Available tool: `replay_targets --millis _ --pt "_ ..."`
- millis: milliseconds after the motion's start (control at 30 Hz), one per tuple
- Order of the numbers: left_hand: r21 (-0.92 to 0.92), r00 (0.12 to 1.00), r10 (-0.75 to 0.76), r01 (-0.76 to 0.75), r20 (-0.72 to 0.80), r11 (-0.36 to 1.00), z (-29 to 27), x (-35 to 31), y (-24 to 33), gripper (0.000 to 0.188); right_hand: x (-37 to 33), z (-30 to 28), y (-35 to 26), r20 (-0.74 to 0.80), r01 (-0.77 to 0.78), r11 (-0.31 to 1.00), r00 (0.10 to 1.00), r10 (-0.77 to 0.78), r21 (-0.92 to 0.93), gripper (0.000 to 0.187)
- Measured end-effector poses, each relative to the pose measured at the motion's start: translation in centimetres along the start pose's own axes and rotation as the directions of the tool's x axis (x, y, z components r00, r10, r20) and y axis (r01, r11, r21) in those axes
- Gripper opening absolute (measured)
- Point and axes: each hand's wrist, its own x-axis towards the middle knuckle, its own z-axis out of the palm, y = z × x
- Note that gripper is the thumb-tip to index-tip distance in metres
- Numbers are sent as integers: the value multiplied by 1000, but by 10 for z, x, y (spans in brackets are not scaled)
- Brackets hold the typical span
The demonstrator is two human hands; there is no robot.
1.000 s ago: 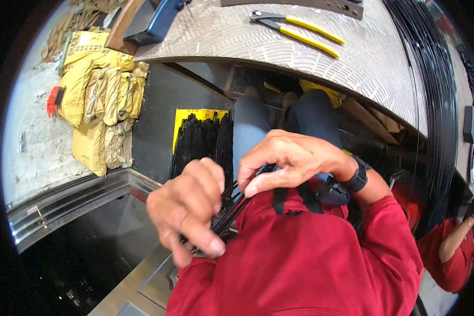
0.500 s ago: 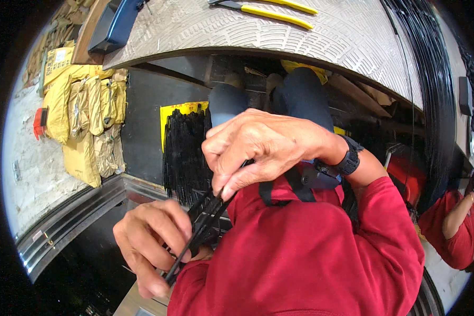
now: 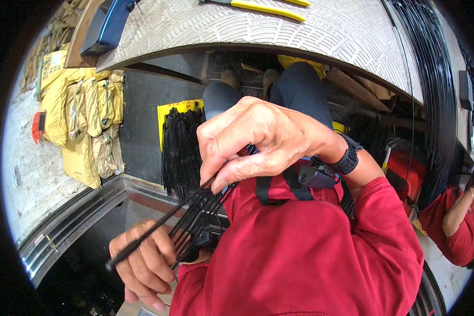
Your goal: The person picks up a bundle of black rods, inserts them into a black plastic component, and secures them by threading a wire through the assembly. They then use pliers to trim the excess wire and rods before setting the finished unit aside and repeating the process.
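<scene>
Fingers of the right hand [image 3: 255, 139] were closed in a pinch on the ends of several thin black strips [image 3: 187, 231], near the red shirt [image 3: 310, 258]. Half a second earlier these strips had been close together; now one long rod [image 3: 155, 227] pointed apart from them, crossing over the left hand [image 3: 145, 260]. It seemed to me that one piece was being separated from the bunch. The left fingers were half bent; whether they gripped any strip, I could not tell. More black pieces [image 3: 180, 152] remained beside the yellow sheet [image 3: 165, 117].
</scene>
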Motion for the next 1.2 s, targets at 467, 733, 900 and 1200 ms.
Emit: replay_targets --millis 467,733,900,1200 --pt "-43 976 141 -150 -167 988 18 0 -2 27 -58 -11 -64 96 147 989 985 -146 3 12" --pt "151 914 141 -89 -380 985 25 -1 -3 20 -69 12 -88 28 262 958 965 -261 -120 16" --pt "146 900 -56 131 -432 981 11 10 -15 14 -36 4 -72 -116 249 895 944 -310 -370 17" --pt "429 426 239 435 -873 791 23 33 -49 14 9 40 -21 -317 -65 670 912 -261 -740 16"
